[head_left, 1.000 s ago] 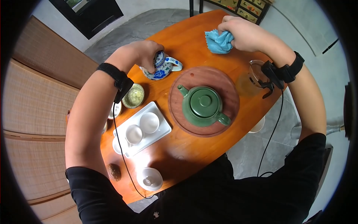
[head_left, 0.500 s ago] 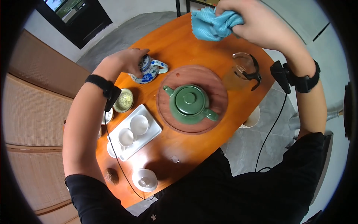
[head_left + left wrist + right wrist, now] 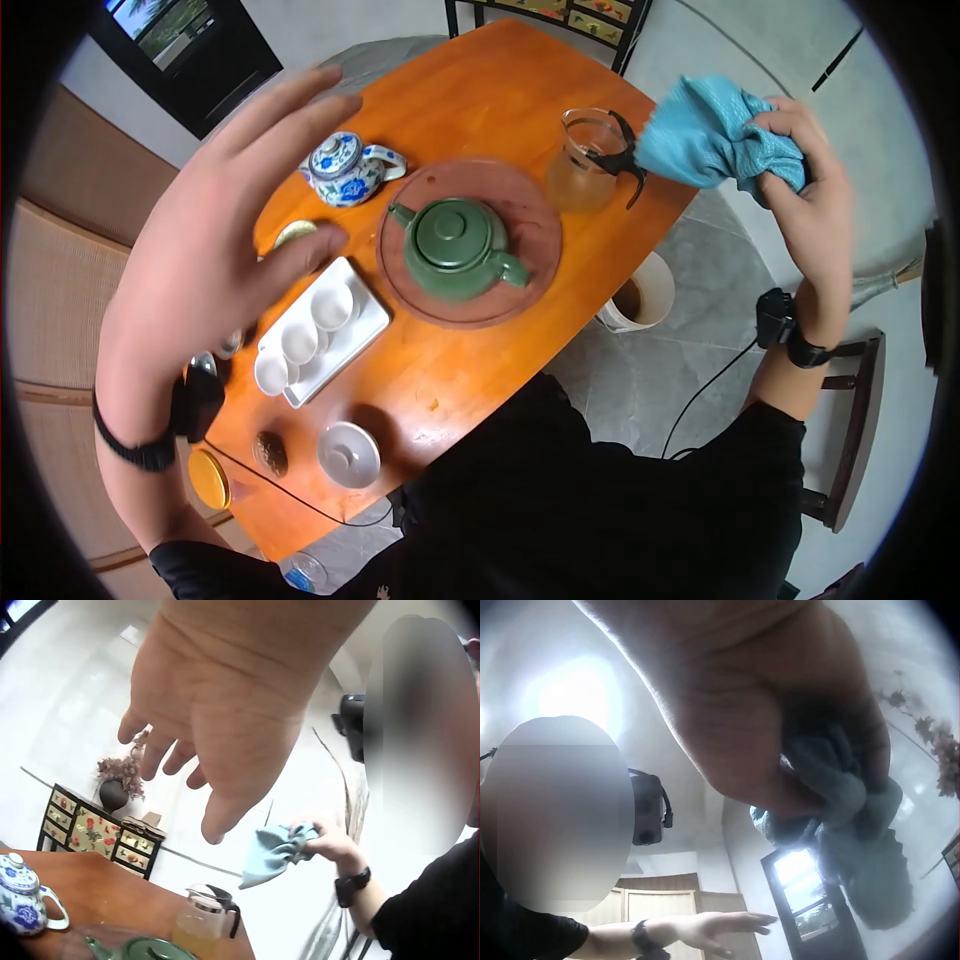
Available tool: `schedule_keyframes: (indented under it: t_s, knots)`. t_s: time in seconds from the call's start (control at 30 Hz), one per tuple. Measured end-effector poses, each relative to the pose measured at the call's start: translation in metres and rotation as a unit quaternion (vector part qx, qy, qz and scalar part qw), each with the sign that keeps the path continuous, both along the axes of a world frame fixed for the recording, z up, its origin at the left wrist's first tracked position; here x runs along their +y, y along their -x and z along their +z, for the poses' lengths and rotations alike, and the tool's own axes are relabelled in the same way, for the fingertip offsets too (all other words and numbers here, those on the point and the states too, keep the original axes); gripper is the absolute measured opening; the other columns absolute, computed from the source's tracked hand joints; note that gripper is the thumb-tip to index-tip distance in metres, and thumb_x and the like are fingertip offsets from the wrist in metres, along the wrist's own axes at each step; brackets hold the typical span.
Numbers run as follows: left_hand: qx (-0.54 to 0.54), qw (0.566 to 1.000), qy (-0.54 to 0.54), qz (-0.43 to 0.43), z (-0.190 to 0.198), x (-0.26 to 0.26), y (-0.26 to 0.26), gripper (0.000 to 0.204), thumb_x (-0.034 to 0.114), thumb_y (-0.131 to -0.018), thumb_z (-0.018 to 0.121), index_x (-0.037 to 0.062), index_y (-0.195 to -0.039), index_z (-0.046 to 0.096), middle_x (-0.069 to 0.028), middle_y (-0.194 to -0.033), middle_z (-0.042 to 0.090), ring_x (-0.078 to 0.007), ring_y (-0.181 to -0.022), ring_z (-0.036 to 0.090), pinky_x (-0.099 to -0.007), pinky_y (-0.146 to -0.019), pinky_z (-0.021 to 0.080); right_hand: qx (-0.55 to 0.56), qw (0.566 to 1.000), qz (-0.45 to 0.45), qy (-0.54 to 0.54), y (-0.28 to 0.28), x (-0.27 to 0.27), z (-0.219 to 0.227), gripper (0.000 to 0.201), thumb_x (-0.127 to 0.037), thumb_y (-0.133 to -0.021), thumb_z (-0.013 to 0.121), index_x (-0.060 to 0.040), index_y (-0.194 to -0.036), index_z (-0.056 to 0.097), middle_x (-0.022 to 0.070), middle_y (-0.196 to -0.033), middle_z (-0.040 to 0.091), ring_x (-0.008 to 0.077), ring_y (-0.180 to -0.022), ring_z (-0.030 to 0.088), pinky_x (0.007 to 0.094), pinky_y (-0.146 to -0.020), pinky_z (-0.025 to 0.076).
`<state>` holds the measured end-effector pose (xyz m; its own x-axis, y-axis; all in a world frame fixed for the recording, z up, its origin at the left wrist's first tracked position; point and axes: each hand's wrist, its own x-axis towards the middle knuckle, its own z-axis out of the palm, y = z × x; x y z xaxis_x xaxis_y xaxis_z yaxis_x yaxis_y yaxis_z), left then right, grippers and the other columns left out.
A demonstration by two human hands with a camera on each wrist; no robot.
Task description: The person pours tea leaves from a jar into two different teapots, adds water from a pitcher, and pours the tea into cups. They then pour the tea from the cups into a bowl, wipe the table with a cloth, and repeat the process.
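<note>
The right hand (image 3: 815, 195) grips a crumpled blue cloth (image 3: 705, 135), raised beyond the table's right edge; the right wrist view shows the cloth (image 3: 870, 862) bunched in the fingers. Raised over the table's left side, the left hand (image 3: 215, 215) has its fingers spread and holds nothing, as the left wrist view also shows of that hand (image 3: 217, 705). Behind its fingertips stands a blue-and-white teapot (image 3: 345, 175). A green teapot (image 3: 455, 245) sits on a round reddish-brown board (image 3: 540, 215). The glass pitcher (image 3: 582, 165) with a black handle stands left of the cloth.
A white tray (image 3: 345, 375) holds several white cups. Nearer the body are a white lidded bowl (image 3: 348, 455) and a brown lump (image 3: 270, 454). One pale bowl (image 3: 296, 233) is partly behind the left thumb. On the floor stand a white bucket (image 3: 655, 290) and a chair (image 3: 858, 430).
The left hand has let go of the blue-and-white teapot and risen toward the body. The right hand has carried the cloth rightward, past the table's edge.
</note>
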<state>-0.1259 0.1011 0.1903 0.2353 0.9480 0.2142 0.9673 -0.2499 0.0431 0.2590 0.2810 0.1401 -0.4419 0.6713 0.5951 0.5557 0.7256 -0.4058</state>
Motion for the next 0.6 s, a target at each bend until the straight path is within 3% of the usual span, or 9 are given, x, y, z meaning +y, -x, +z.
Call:
schedule_keyframes:
  t_s: [0.03,0.13,0.27,0.37,0.4,0.5,0.53,0.6]
  knots:
    - [-0.008,1.0,-0.001,-0.009,0.0,-0.016,-0.005,0.074,0.01,-0.076,0.079,0.0044,-0.145,0.053,-0.0159,-0.157,0.045,-0.039,-0.142,0.046,-0.0482,-0.117,0.039,0.028,0.999,-0.018,0.024,-0.008,0.009,-0.016,0.036,0.006,-0.076,0.058,-0.0019,-0.11,0.065,0.014,-0.12,0.064,0.0273,-0.108,0.065,0.0344,-0.095,0.051]
    - [-0.022,1.0,0.012,0.008,0.006,-0.061,-0.016,0.069,0.013,-0.079,0.078,-0.0004,-0.142,0.054,-0.0229,-0.154,0.047,-0.0413,-0.14,0.049,-0.0474,-0.115,0.041,-0.032,0.998,-0.054,-0.009,-0.023,0.051,-0.07,0.037,0.006,-0.075,0.058,-0.0014,-0.111,0.064,0.0163,-0.115,0.064,0.0338,-0.106,0.064,0.0358,-0.094,0.05]
    - [-0.069,0.995,-0.015,0.065,0.004,-0.118,-0.021,0.063,0.015,-0.083,0.077,-0.001,-0.141,0.056,-0.0267,-0.152,0.047,-0.0426,-0.138,0.051,-0.0507,-0.112,0.045,-0.095,0.992,-0.078,0.011,-0.029,0.098,-0.142,0.038,0.006,-0.075,0.059,-0.0002,-0.112,0.066,0.0188,-0.114,0.064,0.039,-0.11,0.063,0.0395,-0.097,0.05]
    - [-0.07,0.992,-0.071,0.08,-0.004,-0.16,-0.009,0.062,0.02,-0.084,0.076,-0.0014,-0.139,0.058,-0.0266,-0.15,0.049,-0.0426,-0.138,0.051,-0.0523,-0.111,0.046,-0.069,0.992,-0.081,0.072,-0.022,0.115,-0.179,0.042,0.004,-0.075,0.063,-0.0006,-0.116,0.067,0.0201,-0.116,0.065,0.0392,-0.112,0.063,0.0419,-0.099,0.05]
    - [-0.069,0.988,-0.092,0.102,-0.009,-0.172,-0.01,0.062,0.023,-0.085,0.074,-0.0036,-0.138,0.059,-0.0269,-0.147,0.053,-0.0425,-0.138,0.051,-0.0545,-0.113,0.042,-0.064,0.993,-0.073,0.064,-0.021,0.124,-0.192,0.05,0.001,-0.074,0.067,-0.003,-0.124,0.066,0.0209,-0.118,0.065,0.0383,-0.113,0.063,0.0422,-0.099,0.05]
    - [-0.116,0.971,-0.144,0.15,-0.021,-0.199,-0.017,0.056,0.012,-0.077,0.078,-0.0055,-0.129,0.064,-0.0279,-0.141,0.057,-0.0403,-0.131,0.058,-0.0473,-0.108,0.048,-0.063,0.993,-0.081,0.064,-0.012,0.131,-0.211,0.058,-0.001,-0.073,0.071,-0.0049,-0.13,0.063,0.0207,-0.121,0.065,0.0369,-0.116,0.063,0.0421,-0.1,0.05]
    - [-0.123,0.964,-0.154,0.176,-0.026,-0.209,-0.02,0.055,0.014,-0.08,0.078,-0.0064,-0.129,0.064,-0.0277,-0.14,0.058,-0.0401,-0.132,0.057,-0.0478,-0.111,0.044,-0.049,0.987,-0.088,0.129,-0.005,0.129,-0.205,0.06,-0.004,-0.075,0.074,-0.0061,-0.134,0.062,0.021,-0.124,0.065,0.0362,-0.118,0.062,0.042,-0.102,0.05]
    - [-0.155,0.948,-0.18,0.213,-0.042,-0.229,-0.021,0.055,0.014,-0.08,0.077,-0.0067,-0.129,0.064,-0.0273,-0.139,0.059,-0.0406,-0.132,0.057,-0.0484,-0.112,0.043,-0.043,0.983,-0.108,0.143,-0.001,0.12,-0.191,0.06,-0.007,-0.076,0.075,-0.007,-0.135,0.062,0.021,-0.126,0.065,0.0348,-0.118,0.063,0.0406,-0.102,0.05]
